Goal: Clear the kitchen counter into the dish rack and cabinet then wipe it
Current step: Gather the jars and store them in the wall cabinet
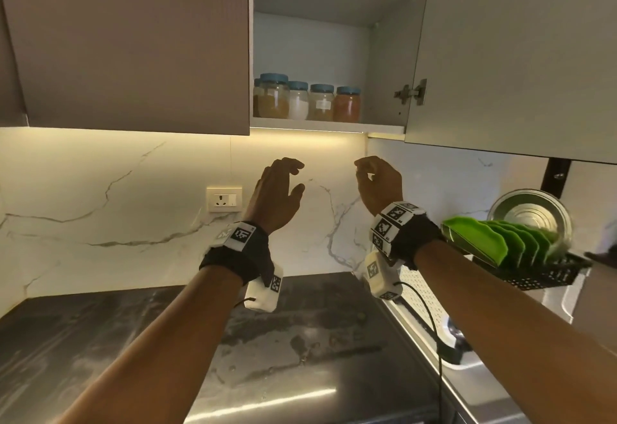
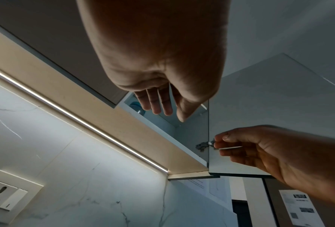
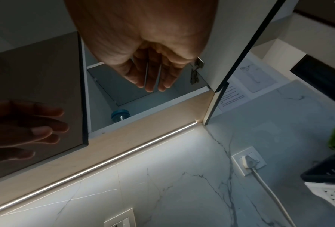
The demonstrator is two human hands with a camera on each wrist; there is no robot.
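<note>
Head view: both hands are raised between the dark marbled stone table (image 1: 300, 340) and the open wall cabinet (image 1: 320, 39). The left hand (image 1: 277, 190) has its fingers loosely spread and holds nothing. The right hand (image 1: 377, 183) has its fingers curled inward with thumb near fingertips, and no object is visible in that grip. A row of blue-lidded clear plastic jars (image 1: 307, 103) stands upright on the cabinet's lower shelf, long axes vertical, lids up. The black plastic dish rack (image 1: 541, 273) to the right carries green plates (image 1: 494, 243) on edge and a steel bowl (image 1: 531, 210) leaning behind them. The table shows smears but no loose items in view. Judgement: clearing appears finished and the cabinet stage is closing; the next move calls for taking the open white cabinet door (image 1: 514, 56) by its free edge and swinging it shut, then fetching a cloth, none of which is in view.

Left wrist view: the left hand's fingers (image 2: 157, 102) are extended toward the cabinet opening, touching nothing. The right hand appears beside the door's metal hinge (image 2: 202, 145), and contact cannot be confirmed.

Right wrist view: the right hand's fingers (image 3: 151, 79) are nearly straight here, empty, below the cabinet opening; one jar lid (image 3: 120, 115) shows.
</note>
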